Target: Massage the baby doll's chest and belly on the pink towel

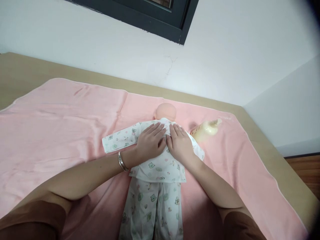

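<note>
A baby doll (165, 111) lies on a pink blanket, its bald head at the far end and no face showing. It wears a white printed long-sleeved top (160, 168) and matching trousers (145, 203). My left hand (151, 141) rests flat on the upper part of the top, with a silver bangle on the wrist. Beside it my right hand (180, 143) lies flat too, the thumbs close together. Neither hand grips anything. One sleeve (121, 137) stretches out to the left; the other is partly hidden behind my right hand and forearm.
A cream-coloured baby bottle (208, 128) lies on its side right of the doll. The pink blanket (62, 133) covers much of a wooden table (32, 65) and has creases. Behind stands a white wall (120, 50) with a dark window frame (160, 20).
</note>
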The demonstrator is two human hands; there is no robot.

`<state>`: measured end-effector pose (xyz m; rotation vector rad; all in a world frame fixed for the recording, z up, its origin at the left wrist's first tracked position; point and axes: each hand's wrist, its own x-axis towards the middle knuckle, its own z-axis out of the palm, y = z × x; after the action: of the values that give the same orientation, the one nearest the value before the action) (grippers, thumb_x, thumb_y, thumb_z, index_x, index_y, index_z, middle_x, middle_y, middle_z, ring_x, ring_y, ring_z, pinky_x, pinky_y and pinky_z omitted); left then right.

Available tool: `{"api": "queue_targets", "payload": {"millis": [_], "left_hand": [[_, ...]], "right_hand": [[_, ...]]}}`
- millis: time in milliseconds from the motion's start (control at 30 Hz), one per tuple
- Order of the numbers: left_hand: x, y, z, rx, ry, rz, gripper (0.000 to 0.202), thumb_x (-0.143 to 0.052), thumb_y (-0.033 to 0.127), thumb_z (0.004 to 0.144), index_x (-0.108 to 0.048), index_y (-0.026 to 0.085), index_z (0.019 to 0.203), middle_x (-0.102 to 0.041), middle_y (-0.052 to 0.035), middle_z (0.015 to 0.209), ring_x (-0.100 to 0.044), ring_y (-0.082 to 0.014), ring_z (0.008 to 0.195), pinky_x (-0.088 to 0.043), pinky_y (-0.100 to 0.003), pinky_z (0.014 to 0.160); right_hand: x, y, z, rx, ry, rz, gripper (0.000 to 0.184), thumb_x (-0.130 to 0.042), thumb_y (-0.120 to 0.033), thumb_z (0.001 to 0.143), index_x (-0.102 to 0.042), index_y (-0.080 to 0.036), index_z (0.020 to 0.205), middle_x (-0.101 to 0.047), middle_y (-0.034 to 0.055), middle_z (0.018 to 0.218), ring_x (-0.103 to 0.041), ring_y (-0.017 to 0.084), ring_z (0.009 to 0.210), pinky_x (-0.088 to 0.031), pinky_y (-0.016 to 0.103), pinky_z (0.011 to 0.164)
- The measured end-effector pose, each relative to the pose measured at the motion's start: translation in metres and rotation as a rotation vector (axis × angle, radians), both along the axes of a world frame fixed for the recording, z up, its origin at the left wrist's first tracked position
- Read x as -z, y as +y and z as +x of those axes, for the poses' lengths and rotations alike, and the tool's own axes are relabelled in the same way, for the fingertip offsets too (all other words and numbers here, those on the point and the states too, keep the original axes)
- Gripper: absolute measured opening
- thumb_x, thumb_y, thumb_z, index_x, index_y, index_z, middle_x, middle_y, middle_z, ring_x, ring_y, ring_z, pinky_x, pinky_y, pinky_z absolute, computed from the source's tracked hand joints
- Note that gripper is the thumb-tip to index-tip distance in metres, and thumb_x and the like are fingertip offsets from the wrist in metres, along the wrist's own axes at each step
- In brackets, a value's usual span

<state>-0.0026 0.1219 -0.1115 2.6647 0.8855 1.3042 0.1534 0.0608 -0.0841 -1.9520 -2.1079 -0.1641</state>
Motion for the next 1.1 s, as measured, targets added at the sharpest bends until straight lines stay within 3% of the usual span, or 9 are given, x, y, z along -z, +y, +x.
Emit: {"api": "queue_targets", "payload": {"millis": [133,333,567,667,767,900,1033,1100], "left_hand": [[0.0,-0.002,-0.001,0.006,-0.035,0.0,0.034,-0.054,0.019,0.084,-0.069,0.015,0.115,-0.071,-0.0114,0.125,-0.062,-0.0275,0.126,-0.051,-0.045,0.11],[-0.004,0.002,0.0,-0.03,0.068,-0.206,0.051,-0.05,0.023,0.086,-0.056,0.011,0.136,-0.055,-0.0159,0.146,-0.045,-0.0367,0.141,-0.035,-0.064,0.117],[0.005,0.002,-0.001,0.035,-0.148,-0.027,0.026,-0.057,0.021,0.087,-0.067,0.02,0.111,-0.071,-0.0089,0.122,-0.06,-0.0283,0.125,-0.048,-0.05,0.109],[0.005,0.003,-0.004,0.08,-0.222,-0.138,0.032,-0.049,0.025,0.095,-0.059,0.019,0.124,-0.067,-0.0114,0.125,-0.06,-0.0261,0.122,-0.048,-0.05,0.108],[0.006,0.004,-0.007,0.115,-0.287,-0.205,0.043,-0.035,0.032,0.102,-0.043,0.016,0.141,-0.055,-0.0162,0.14,-0.05,-0.0265,0.133,-0.041,-0.053,0.113],[0.01,0.006,-0.008,0.168,-0.307,-0.187,0.048,-0.027,0.039,0.105,-0.037,0.018,0.147,-0.045,-0.0166,0.151,-0.033,-0.0289,0.148,-0.028,-0.058,0.121],[0.012,0.007,-0.008,0.18,-0.307,-0.195,0.05,-0.026,0.043,0.105,-0.036,0.019,0.148,-0.044,-0.0166,0.152,-0.032,-0.0289,0.149,-0.026,-0.058,0.121],[0.012,0.006,-0.009,0.173,-0.3,-0.196,0.051,-0.025,0.043,0.105,-0.036,0.019,0.148,-0.044,-0.0164,0.152,-0.032,-0.0287,0.149,-0.026,-0.058,0.121]], "right_hand": [[0.001,-0.006,-0.007,0.03,0.001,0.045,0.051,-0.035,-0.029,0.103,-0.051,0.0,0.141,-0.055,0.0259,0.143,-0.049,0.034,0.138,-0.036,0.05,0.118],[0.005,0.009,0.01,-0.072,0.131,-0.028,0.06,-0.035,-0.033,0.101,-0.035,0.0,0.152,-0.033,0.0219,0.16,-0.023,0.034,0.152,-0.025,0.056,0.123],[0.003,-0.008,-0.007,-0.105,0.098,0.019,0.055,-0.032,-0.025,0.1,-0.042,0.003,0.147,-0.039,0.0268,0.155,-0.028,0.034,0.151,-0.027,0.056,0.123],[0.003,-0.018,-0.019,-0.234,0.078,0.079,0.057,-0.038,-0.023,0.097,-0.038,0.0,0.149,-0.033,0.0221,0.16,-0.016,0.032,0.155,-0.021,0.057,0.125],[-0.001,-0.018,-0.021,-0.248,0.079,0.074,0.062,-0.042,-0.029,0.096,-0.034,-0.005,0.153,-0.022,0.0187,0.165,-0.005,0.033,0.156,-0.015,0.063,0.124],[-0.013,-0.017,-0.015,-0.233,0.098,-0.104,0.059,-0.043,-0.035,0.097,-0.04,-0.01,0.15,-0.027,0.0146,0.164,-0.013,0.035,0.155,-0.016,0.066,0.123],[-0.02,-0.021,-0.015,-0.191,0.111,-0.013,0.057,-0.041,-0.035,0.099,-0.04,-0.012,0.15,-0.021,0.0133,0.166,-0.006,0.033,0.156,-0.013,0.064,0.124],[-0.019,-0.021,-0.017,-0.204,0.078,-0.049,0.059,-0.042,-0.035,0.098,-0.038,-0.011,0.152,-0.023,0.0141,0.166,-0.006,0.034,0.156,-0.012,0.066,0.123]]}}
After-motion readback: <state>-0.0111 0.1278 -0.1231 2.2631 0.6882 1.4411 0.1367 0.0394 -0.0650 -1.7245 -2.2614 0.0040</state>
